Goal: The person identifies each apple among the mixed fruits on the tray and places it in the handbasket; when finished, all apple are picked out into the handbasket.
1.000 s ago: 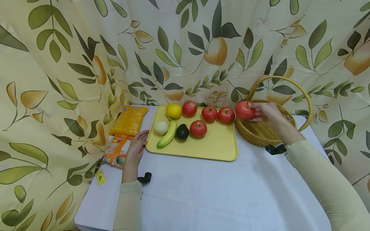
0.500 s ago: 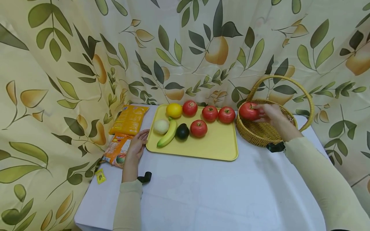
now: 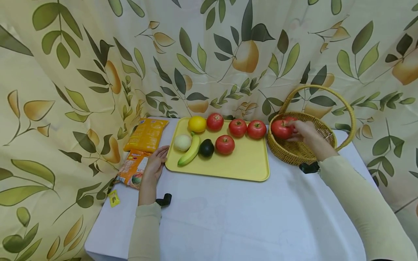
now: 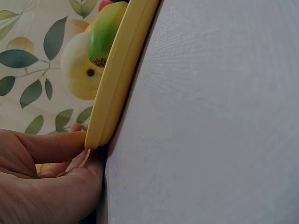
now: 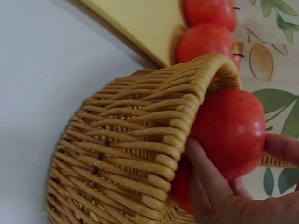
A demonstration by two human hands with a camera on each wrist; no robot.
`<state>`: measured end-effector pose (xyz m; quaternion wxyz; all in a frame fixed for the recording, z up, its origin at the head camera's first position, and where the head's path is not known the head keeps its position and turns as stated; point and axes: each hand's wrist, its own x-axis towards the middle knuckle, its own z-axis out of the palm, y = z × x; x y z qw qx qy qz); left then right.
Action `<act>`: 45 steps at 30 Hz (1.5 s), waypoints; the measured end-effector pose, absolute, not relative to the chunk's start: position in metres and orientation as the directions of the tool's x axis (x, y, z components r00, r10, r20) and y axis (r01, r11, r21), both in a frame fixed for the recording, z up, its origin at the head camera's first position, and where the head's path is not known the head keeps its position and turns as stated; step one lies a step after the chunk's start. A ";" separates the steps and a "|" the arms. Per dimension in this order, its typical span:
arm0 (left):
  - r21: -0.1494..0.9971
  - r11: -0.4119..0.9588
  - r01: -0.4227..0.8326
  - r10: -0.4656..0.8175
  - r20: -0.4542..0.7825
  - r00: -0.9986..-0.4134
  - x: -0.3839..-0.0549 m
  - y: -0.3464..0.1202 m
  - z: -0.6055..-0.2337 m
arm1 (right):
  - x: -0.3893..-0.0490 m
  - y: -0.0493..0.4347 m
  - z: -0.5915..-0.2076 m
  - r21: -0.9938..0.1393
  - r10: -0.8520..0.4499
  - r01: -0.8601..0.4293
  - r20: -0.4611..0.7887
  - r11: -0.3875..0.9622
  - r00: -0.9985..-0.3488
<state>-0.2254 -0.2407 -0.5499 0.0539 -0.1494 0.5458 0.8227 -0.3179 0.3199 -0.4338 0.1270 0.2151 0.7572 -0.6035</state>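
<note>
In the head view my right hand [image 3: 305,134] holds a red apple [image 3: 281,129] inside the left part of a wicker basket [image 3: 284,156]. The right wrist view has the apple [image 5: 231,133] between thumb and fingers, just past the woven rim. A second red apple [image 5: 183,189] lies under it, partly hidden by the fingers. My left hand [image 3: 157,161] pinches the left edge of a yellow tray [image 3: 241,168]; in the left wrist view its fingers [image 4: 60,147] are right at the tray's rim [image 4: 114,88].
On the tray are several red apples [image 3: 224,145], a lemon [image 3: 197,124], a pale round fruit [image 3: 182,143], a banana [image 3: 189,151] and an avocado [image 3: 206,148]. Two orange packets [image 3: 147,135] and a small yellow sachet [image 3: 113,198] lie left. The basket's handle [image 3: 352,119] arches up; a patterned curtain [image 3: 209,54] stands behind.
My right hand has carried the apple from over the basket's left rim rightward and down into the basket. Another apple there has come into view behind it. The left hand stays at the tray.
</note>
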 end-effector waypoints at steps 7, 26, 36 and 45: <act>0.881 -0.389 -0.270 -0.083 -0.326 -0.942 -0.224 -0.244 -0.548 | -0.322 0.314 -0.442 -0.859 0.176 0.490 -0.465 0.146 -0.868; 0.868 -0.409 -0.283 -0.073 -0.340 -0.938 -0.228 -0.238 -0.552 | -0.332 0.319 -0.467 -0.831 0.433 0.513 -0.389 0.215 -0.813; 0.881 -0.394 -0.260 -0.070 -0.311 -0.948 -0.229 -0.239 -0.546 | -0.321 0.326 -0.458 -0.873 0.389 0.444 -0.345 0.201 -0.854; 0.877 -0.396 -0.273 -0.074 -0.327 -0.942 -0.229 -0.241 -0.549 | -0.312 0.318 -0.440 -0.890 0.376 0.375 -0.265 0.259 -0.888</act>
